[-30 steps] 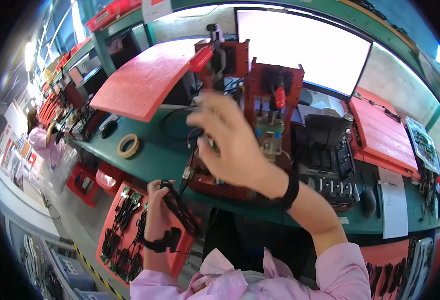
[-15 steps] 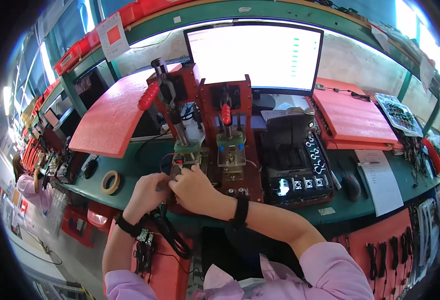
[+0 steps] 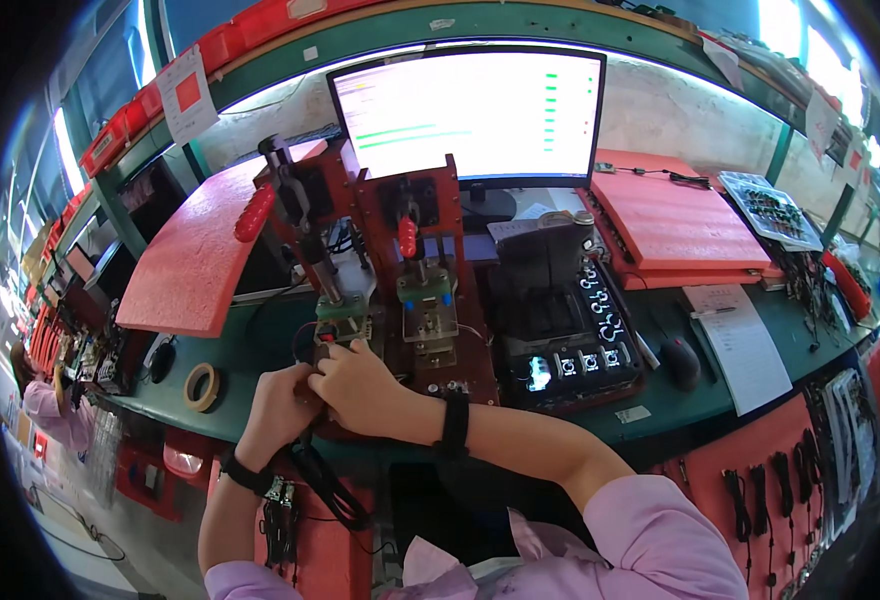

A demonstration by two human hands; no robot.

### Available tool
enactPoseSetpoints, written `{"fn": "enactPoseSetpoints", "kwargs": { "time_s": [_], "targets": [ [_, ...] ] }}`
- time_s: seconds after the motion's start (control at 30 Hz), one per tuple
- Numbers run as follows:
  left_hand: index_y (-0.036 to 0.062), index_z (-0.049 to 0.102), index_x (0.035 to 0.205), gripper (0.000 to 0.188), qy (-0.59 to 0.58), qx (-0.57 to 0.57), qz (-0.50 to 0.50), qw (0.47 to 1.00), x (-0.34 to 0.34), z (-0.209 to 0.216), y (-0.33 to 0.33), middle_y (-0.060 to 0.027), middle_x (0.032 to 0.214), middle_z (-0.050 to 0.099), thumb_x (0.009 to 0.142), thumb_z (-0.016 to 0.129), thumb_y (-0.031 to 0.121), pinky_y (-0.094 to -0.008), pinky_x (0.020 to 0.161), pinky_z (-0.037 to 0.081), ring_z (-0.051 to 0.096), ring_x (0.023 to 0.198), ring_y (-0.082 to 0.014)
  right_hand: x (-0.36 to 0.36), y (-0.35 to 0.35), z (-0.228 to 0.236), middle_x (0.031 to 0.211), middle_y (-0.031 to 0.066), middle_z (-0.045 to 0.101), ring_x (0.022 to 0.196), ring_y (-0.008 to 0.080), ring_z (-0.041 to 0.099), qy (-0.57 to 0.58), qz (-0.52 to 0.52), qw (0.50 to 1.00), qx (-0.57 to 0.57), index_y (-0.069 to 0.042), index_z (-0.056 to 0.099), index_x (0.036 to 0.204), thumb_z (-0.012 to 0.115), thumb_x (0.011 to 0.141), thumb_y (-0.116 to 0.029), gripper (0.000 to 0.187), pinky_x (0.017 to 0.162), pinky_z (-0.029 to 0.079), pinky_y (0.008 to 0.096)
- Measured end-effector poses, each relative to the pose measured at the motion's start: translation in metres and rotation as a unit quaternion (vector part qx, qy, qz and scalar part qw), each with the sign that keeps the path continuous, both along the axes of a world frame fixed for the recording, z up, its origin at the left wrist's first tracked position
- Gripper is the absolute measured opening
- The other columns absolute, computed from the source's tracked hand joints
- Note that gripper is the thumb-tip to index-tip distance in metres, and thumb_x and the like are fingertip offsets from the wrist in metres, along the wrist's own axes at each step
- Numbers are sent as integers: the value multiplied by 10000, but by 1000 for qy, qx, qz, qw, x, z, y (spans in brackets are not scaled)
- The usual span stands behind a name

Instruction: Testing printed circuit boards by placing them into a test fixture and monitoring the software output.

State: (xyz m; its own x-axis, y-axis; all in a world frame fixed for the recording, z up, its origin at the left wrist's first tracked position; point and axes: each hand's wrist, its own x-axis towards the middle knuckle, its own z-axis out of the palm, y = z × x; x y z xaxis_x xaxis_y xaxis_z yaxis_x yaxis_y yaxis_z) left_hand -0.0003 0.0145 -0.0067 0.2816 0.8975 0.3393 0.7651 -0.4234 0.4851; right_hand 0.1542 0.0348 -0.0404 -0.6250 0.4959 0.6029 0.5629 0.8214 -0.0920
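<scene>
Below my forearms, a red foam board (image 3: 335, 545) carries black cords, and a looped black cable (image 3: 322, 485) hangs just beneath my hands, over that board's far edge. My left hand (image 3: 278, 402) and right hand (image 3: 362, 388) meet at the front of the red clamp fixture (image 3: 472, 388), fingers curled inward and touching; they cover whatever is between them, so I cannot tell what either grips. Just beyond my fingertips stands the fixture's left plunger (image 3: 322, 272), its red handle (image 3: 254, 213) angled up. To the right, on the green desk (image 3: 615, 425), sits a black device (image 3: 560, 345) with one lit window; farther back, a monitor (image 3: 470, 120) glows.
</scene>
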Motion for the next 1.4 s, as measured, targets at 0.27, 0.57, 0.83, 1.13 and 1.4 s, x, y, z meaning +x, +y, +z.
{"fn": "enactPoseSetpoints", "kwargs": {
  "time_s": [0.27, 0.57, 0.83, 1.13, 1.4],
  "targets": [
    [-18, 606, 785, 169, 36, -42, 27, 998, 5, 13, -3, -184, 652, 584, 638, 652, 50, -323, 571, 465, 619, 639, -320, -3, 2, 2, 851, 62, 631, 896, 224, 563, -45, 9, 998, -31, -93, 604, 877, 663, 657, -180, 244, 784, 359, 376],
    [-22, 580, 786, 201, 4, -33, -19, 999, -1, 6, -1, -188, 685, 586, 610, 672, 5, -323, 595, 463, 620, 691, -331, -2, 2, 1, 863, 52, 639, 896, 215, 577, -48, 22, 998, -37, -93, 593, 920, 661, 664, -177, 278, 779, 356, 376],
    [-25, 572, 770, 179, 42, -21, 3, 999, 4, 11, -2, -194, 681, 575, 628, 662, 34, -336, 582, 455, 608, 698, -353, -4, 1, 1, 869, 75, 627, 874, 244, 573, -44, 4, 999, -21, -62, 558, 939, 650, 666, -164, 305, 764, 378, 372],
    [-25, 584, 744, 117, -29, -43, -21, 998, -9, -4, -1, -209, 695, 573, 659, 624, 44, -361, 569, 451, 599, 706, -362, 1, -4, 1, 831, 78, 607, 833, 247, 564, -38, 33, 998, -23, -51, 556, 915, 621, 682, -137, 256, 755, 385, 369],
    [-30, 600, 737, 111, 24, 26, -8, 999, -6, -3, -2, -194, 686, 596, 669, 632, 51, -356, 569, 460, 615, 664, -332, 0, -6, 1, 791, 102, 614, 834, 251, 566, 21, 30, 999, 12, -38, 560, 868, 603, 674, -104, 210, 754, 396, 359]
  ]
}}
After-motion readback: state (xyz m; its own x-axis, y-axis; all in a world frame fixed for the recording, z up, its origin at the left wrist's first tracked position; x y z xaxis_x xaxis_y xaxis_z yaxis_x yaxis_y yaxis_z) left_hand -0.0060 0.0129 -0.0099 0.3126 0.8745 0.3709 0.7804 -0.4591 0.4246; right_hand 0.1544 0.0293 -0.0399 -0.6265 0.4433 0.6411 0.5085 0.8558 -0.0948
